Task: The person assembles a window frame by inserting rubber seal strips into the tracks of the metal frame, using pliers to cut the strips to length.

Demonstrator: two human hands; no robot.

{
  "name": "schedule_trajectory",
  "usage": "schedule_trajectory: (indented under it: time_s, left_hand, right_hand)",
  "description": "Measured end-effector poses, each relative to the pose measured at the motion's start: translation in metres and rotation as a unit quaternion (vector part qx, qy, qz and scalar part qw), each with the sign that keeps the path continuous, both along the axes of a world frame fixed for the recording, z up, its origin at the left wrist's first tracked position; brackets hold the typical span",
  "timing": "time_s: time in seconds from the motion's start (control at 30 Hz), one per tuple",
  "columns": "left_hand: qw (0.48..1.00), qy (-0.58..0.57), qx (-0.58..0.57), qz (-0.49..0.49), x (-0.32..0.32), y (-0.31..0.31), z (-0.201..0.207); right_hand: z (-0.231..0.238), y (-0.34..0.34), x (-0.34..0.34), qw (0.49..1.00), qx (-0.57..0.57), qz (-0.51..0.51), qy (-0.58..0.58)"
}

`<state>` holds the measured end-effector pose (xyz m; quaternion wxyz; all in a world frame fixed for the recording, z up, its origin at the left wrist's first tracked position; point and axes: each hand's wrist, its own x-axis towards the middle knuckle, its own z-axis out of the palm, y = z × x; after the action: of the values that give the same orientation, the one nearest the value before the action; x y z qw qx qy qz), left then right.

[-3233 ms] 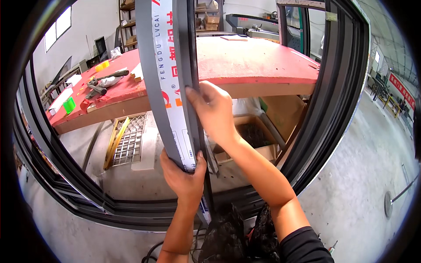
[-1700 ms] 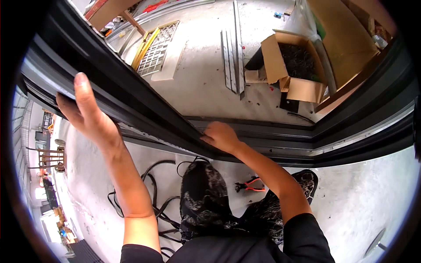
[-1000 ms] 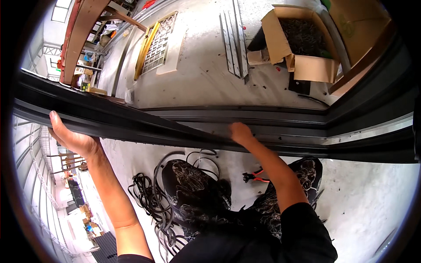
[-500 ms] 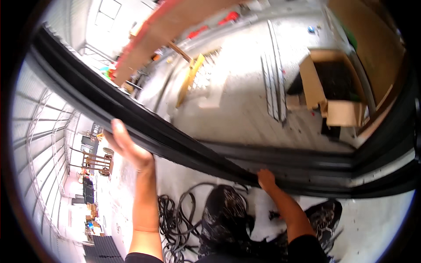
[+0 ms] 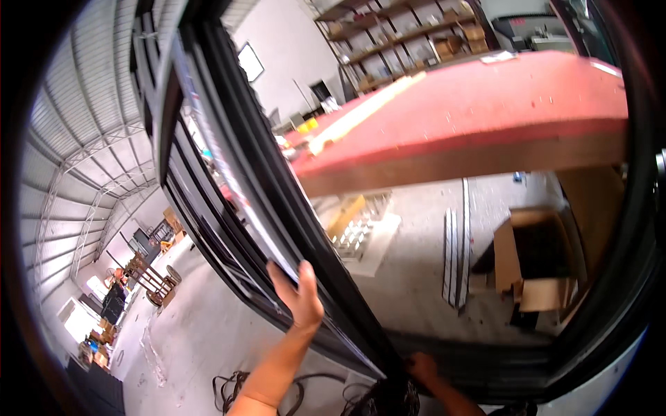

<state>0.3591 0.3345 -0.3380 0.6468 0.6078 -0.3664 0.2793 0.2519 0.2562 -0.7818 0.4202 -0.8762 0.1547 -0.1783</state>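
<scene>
A large black window frame [image 5: 277, 163] made of grooved profiles stands tilted in front of me. Its left profile runs from the top down to a lower corner near my legs. Midway down this profile, my left hand [image 5: 302, 301] grips the edge, thumb on one side and fingers on the other. Low at the frame's corner, in shadow, my right hand [image 5: 422, 364] is closed round the profile; its fingertips are partly hidden.
Through the frame show a red-topped table [image 5: 485, 104], an open cardboard box [image 5: 510, 256] and pale metal strips [image 5: 454, 256] on the floor. More black frames [image 5: 201, 201] stand to the left. Dark cords [image 5: 232, 388] lie by my legs. Farther left is a wheeled cart [image 5: 156, 277].
The frame's left profile has swung from a shallow slant to a steep one. My left hand has moved right and down with it, and my right hand is lower in the picture.
</scene>
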Motion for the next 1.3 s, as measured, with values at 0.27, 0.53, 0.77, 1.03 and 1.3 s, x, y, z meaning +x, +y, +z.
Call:
schedule_trajectory:
  time_s: [0.27,0.53,0.77,1.03,1.3]
  left_hand:
    - [0.999,-0.041,-0.009,0.008,0.006,0.001,0.001]
    - [0.999,-0.029,-0.013,0.031,0.007,0.008,0.003]
    - [0.999,-0.044,-0.009,0.021,0.001,-0.009,0.003]
    - [0.998,-0.024,-0.028,0.043,0.041,0.014,-0.005]
    - [0.999,-0.012,0.019,0.025,0.029,0.007,-0.015]
  right_hand:
    - [0.196,-0.015,0.006,0.977,-0.002,-0.009,-0.213]
    - [0.264,0.006,0.003,0.967,-0.044,-0.079,-0.238]
    - [0.222,-0.005,-0.017,0.974,-0.089,-0.117,-0.173]
    - [0.197,-0.010,-0.054,0.977,-0.060,-0.122,-0.165]
    - [0.146,-0.020,-0.115,0.967,-0.047,-0.215,-0.132]
